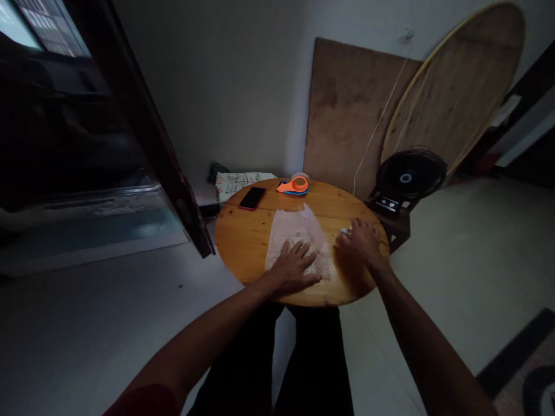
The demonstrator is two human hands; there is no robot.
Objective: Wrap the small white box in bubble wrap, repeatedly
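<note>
left hand (295,267) splayed flat, pinning bubble wrap (299,231) smooth on tabletop (243,231) | right hand (362,241) cupped over small white object (346,231), grip unclear

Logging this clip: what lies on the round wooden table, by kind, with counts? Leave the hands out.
Bubble wrap sheet, under the left hand: 1
Phone, red: 1
Tape dispenser, orange: 1
Small white item at the right hand, too hidden to identify: 1
Total: 4
</note>
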